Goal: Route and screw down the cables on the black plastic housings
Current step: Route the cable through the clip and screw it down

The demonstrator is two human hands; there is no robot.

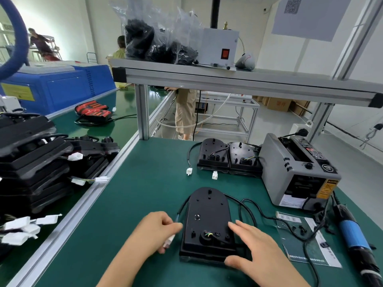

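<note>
bright even indoor light, soft shadows, wide-angle bending at edges, slight motion blur at left, mild softness

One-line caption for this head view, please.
Left hand pinches a cable's white connector beside the black plastic housing; right hand rests on its right edge.

Forearms forward; left hand (pixel 159 230) curled, pinching white connector (pixel 169 241); right hand (pixel 255 245) flat, fingers spread, palm down.

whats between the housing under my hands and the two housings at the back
Head view: mostly bare green mat, with two white connectors lying just in front of the back housings, well clear of the near housing.
</note>
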